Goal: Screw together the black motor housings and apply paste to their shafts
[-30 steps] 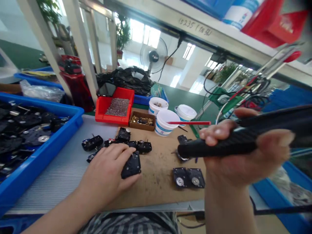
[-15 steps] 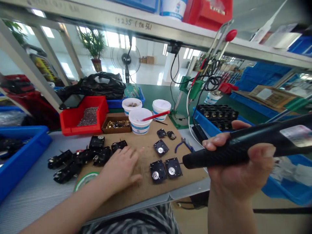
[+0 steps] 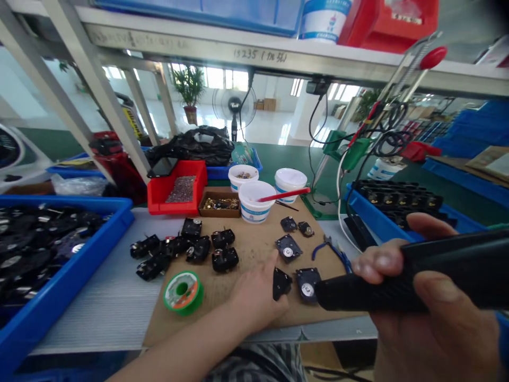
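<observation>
My right hand (image 3: pixel 433 297) is wrapped around a black electric screwdriver (image 3: pixel 449 265), its nose pointing left. The nose is beside a flat black square mechanism (image 3: pixel 307 285) with a round silver label. My left hand (image 3: pixel 256 292) has thumb and finger around the edges of another black square mechanism (image 3: pixel 281 283), whose left part it hides. Farther back is a third labelled mechanism (image 3: pixel 288 248), with two smaller black pieces (image 3: pixel 289 224) beyond it. Blue-handled pliers (image 3: pixel 331 252) lie to the right. Several black motor-like assemblies (image 3: pixel 225 259) sit left of my left hand.
A green solder spool (image 3: pixel 183 293) lies on the cardboard mat (image 3: pixel 254 249). Behind are a red bin (image 3: pixel 157 200), a brass-parts box (image 3: pixel 219 212) and white tubs (image 3: pixel 256 212). Blue crates (image 3: pixel 115 228) of parts flank the work area. A shelf (image 3: pixel 178 42) crosses overhead.
My left hand has moved right from beside the motor-like assemblies to the left square mechanism and taken hold of it. The whole view has swung left, showing more of the left crate.
</observation>
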Tool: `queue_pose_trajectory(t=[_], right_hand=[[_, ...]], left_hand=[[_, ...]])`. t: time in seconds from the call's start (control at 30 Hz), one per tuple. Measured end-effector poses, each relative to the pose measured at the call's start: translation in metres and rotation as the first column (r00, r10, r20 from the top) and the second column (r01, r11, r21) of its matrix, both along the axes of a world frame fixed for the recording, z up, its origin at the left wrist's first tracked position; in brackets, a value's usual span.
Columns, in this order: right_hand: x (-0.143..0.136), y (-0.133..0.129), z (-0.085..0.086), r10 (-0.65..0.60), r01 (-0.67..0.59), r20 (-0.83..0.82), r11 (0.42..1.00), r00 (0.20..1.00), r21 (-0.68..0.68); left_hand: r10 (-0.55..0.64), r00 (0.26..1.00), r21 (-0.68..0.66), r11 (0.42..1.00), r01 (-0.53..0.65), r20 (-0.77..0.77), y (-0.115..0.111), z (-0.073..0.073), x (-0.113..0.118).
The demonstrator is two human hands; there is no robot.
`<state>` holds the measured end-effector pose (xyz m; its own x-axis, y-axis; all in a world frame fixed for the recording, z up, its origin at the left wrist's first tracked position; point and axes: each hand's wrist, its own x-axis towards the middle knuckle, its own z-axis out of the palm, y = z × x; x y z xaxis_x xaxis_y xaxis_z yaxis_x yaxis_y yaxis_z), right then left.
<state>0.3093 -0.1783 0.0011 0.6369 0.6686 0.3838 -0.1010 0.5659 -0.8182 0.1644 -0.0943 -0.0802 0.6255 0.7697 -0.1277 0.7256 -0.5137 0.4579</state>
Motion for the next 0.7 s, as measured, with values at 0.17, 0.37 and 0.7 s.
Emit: queue_pose_trajectory(t=[0.17, 0.37, 0.7], right_hand=[[-0.012, 0.007, -0.001, 0.063, -0.063, 0.003, 0.998, 0.998, -0.012], [-0.054, 0.036, 0.006, 0.133, -0.132, 0.013, 0.991, 0.991, -0.014], [-0.142, 0.079, 0.015, 0.487, -0.490, 0.096, 0.872, 0.868, 0.011]], left_hand=[[0.130, 0.983, 0.150, 0.977, -0.150, 0.133, 0.010, 0.039, -0.096], [0.231, 0.963, 0.230, 0.938, -0.258, 0.138, 0.021, 0.039, -0.175], [0.112, 0.950, 0.239, 0.953, -0.185, 0.291, 0.018, -0.009, -0.185]])
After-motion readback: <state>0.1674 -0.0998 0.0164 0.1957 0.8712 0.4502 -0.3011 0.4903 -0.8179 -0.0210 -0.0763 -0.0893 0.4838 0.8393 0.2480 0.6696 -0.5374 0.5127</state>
